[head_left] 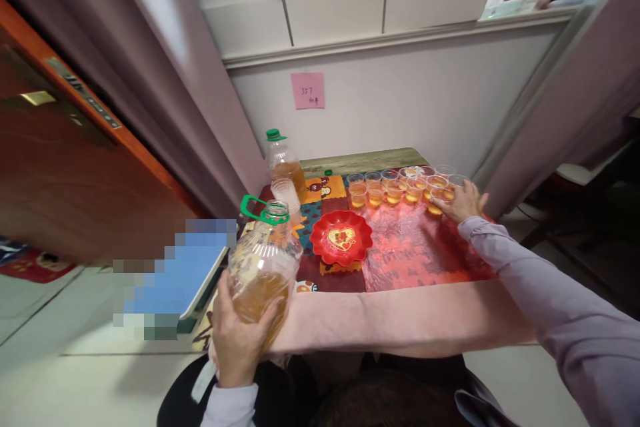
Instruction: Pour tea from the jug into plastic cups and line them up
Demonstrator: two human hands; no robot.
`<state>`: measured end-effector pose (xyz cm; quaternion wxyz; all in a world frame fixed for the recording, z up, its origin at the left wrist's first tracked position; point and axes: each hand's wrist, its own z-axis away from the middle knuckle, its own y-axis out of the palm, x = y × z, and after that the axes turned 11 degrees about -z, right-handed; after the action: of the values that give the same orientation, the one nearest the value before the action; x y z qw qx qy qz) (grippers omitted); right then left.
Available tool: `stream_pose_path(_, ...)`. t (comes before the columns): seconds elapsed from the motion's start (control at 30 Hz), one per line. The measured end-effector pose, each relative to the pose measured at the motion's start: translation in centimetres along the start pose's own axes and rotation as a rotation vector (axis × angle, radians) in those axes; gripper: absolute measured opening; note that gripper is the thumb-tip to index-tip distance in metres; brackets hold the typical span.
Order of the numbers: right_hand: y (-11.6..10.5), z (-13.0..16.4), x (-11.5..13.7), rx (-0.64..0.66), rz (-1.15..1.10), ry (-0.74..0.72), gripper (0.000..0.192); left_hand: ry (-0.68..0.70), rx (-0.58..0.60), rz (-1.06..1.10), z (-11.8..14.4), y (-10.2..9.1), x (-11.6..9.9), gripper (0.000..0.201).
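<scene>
My left hand [241, 337] grips a large clear oil jug [264, 265] from below; the jug has a green handle, no cap, and amber oil in its lower part. It is held at the table's near left corner. My right hand [463, 201] reaches to the far right and closes around one small clear cup [440, 195] at the right end of two rows of cups [395, 187], each holding a little amber liquid. A red scalloped plate [341, 237] lies on the table between my hands.
A second capped oil bottle [284, 165] and a stack of clear cups [287, 195] stand at the table's far left. The small table [400, 320] has a patterned cloth and pink front edge. A wooden door [60, 167] is left; a pink note [307, 90] hangs on the wall.
</scene>
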<state>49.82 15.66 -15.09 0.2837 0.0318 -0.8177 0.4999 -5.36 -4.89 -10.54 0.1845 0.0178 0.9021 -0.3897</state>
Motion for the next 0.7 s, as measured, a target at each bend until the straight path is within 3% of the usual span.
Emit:
stream_pose_path(0.1, -0.9, -0.2, 1.8, -0.058, -0.02, -0.102, 0.06, 0.032, -0.001, 0.013, 0.2, 0.1, 0.3, 0.115)
stream_pose_path(0.2, -2.1, 0.0, 6.0, -0.1, -0.134, -0.314, 0.046, 0.029, -0.01, 0.011, 0.4, 0.2, 0.6, 0.113)
stream_pose_path(0.27, -2.9, 0.7, 10.1, -0.049, -0.282, -0.483, 0.037, 0.021, -0.017, 0.013, 0.5, 0.2, 0.7, 0.113)
stream_pose_path(0.43, -3.5, 3.9, 22.9, 0.265, -0.534, -0.752, 0.025, 0.006, 0.011, 0.034, 0.7, 0.1, 0.7, 0.112)
stream_pose_path(0.57, -1.7, 5.4, 32.6, 0.393, -0.494, -0.932, 0.024, -0.005, 0.03, 0.046, 0.8, 0.0, 0.9, 0.113)
stream_pose_path(0.7, 1.5, 5.6, 38.9, 0.503, -0.279, -0.994, 0.027, 0.027, 0.007, 0.046, 0.9, 0.0, 1.2, 0.108)
